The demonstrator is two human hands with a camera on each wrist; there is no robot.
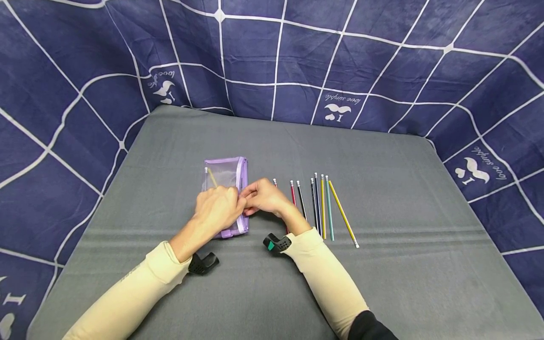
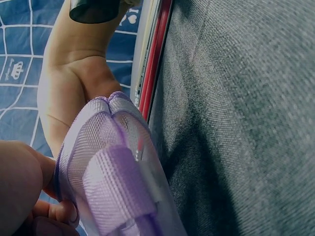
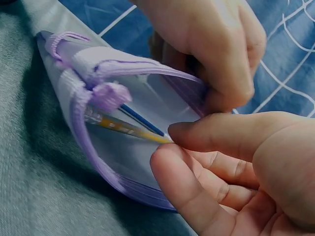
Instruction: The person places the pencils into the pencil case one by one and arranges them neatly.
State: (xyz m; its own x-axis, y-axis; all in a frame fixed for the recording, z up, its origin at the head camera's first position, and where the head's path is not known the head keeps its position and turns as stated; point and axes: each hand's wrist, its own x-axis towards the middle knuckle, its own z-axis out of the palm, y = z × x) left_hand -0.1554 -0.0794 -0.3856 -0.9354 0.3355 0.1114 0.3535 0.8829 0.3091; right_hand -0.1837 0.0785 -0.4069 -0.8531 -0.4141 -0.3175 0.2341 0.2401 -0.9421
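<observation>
A purple-edged mesh pencil pouch [image 1: 227, 175] lies left of centre on the grey table, its zipped mouth spread in the right wrist view. My left hand [image 1: 218, 208] grips the rim of that mouth; the left wrist view shows its fingers [image 2: 54, 211] curled at the edge. At the opening, thumb and forefinger of my right hand [image 1: 265, 196] pinch the end of a yellow pencil [image 3: 128, 129] lying inside the pouch. Beside it in the pouch is a thin dark blue pencil [image 3: 142, 120]. The mesh and my hands hide part of the contents.
Several loose pencils lie right of the pouch, among them a red pencil [image 1: 293, 191], a teal pencil [image 1: 329, 208] and a slanted yellow pencil [image 1: 343, 213]. My right forearm covers the lower ends of some. A blue checked cloth [image 1: 306, 56] hangs behind the table [image 1: 403, 212].
</observation>
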